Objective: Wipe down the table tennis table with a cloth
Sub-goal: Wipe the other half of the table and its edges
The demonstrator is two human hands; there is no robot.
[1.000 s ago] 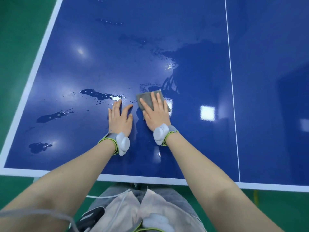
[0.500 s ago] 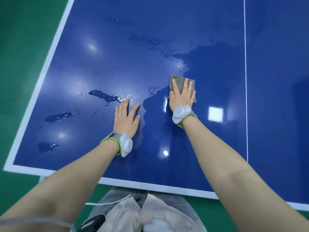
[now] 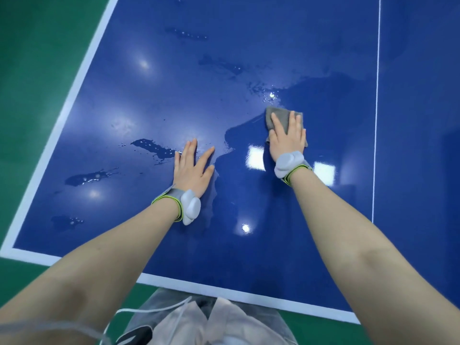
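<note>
So I'm pressing the grey cloth point(image 3: 282, 118) flat onto the blue table tennis table point(image 3: 249, 46) with my right hand point(image 3: 287, 139), a bit right of centre frame. Fingers are lying straight on top of it, not gripping, just pushing down, with cloth edges poking out past the fingertips and along the right side of the palm. My left hand point(image 3: 193, 168) is lying flat on the bare surface at centre frame, fingers spread, holding nothing.

The bit that matters: the unwiped water is sitting left of the cloth. The puddles point(image 3: 153, 148) are stringing out from the left hand's fingertips toward the lower left of the frame, with more streaks up top. So I'm guessing the cloth needs sweeping leftward, and the left hand is sitting right in that path
</note>
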